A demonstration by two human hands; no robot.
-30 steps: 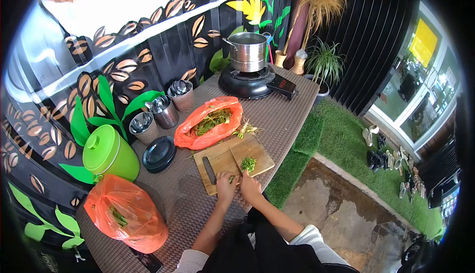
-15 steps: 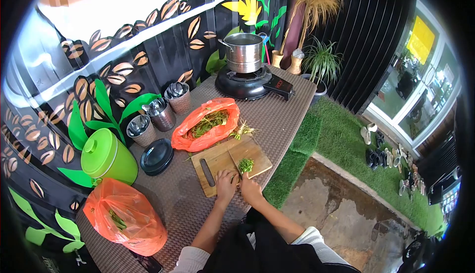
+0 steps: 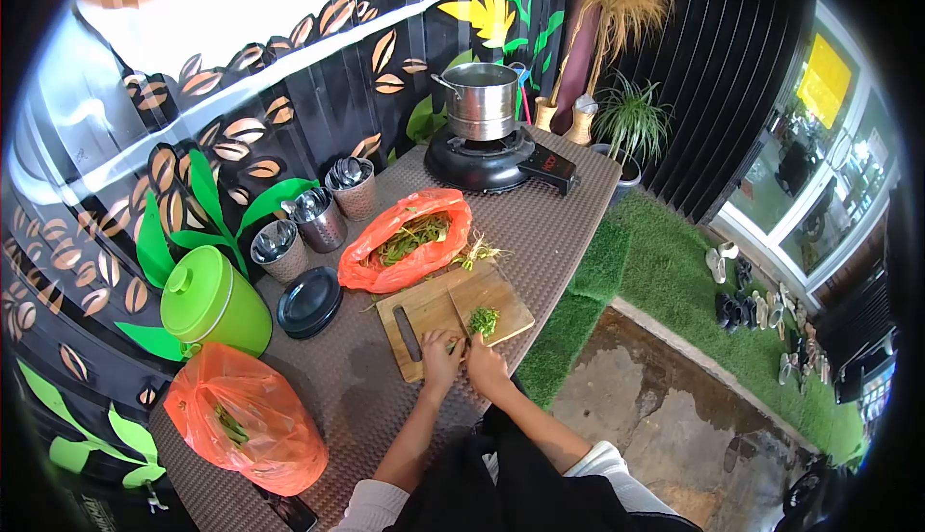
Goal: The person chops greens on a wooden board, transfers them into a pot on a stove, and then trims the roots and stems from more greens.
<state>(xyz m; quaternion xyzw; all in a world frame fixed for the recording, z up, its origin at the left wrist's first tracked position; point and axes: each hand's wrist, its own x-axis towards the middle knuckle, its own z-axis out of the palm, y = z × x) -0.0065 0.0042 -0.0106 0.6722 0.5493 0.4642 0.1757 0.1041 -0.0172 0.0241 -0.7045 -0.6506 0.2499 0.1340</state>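
Note:
A wooden cutting board (image 3: 419,303) lies near the table's front edge. My right hand (image 3: 487,366) is closed around the handle of a knife (image 3: 458,308), whose thin blade points away from me over the board. Just right of the blade sits a small heap of chopped green herbs (image 3: 484,321). Pressed to the board left of the knife, my left hand (image 3: 442,359) has its fingers curled around green stems, of which only a little shows. Behind the board, an open orange plastic bag (image 3: 371,267) holds loose leafy greens (image 3: 414,239), with pale roots (image 3: 476,252) lying beside it.
A steel pot (image 3: 481,103) stands on a black portable stove (image 3: 479,163) at the far end. Metal cups of cutlery (image 3: 318,222), black plates (image 3: 309,303), a green lidded bucket (image 3: 214,305) and a second orange bag (image 3: 246,426) line the left. A phone (image 3: 292,511) lies near me.
The view has shifted slightly. Both hands stay at nearly the same place on the board, the right still on the knife and the left on the stems.

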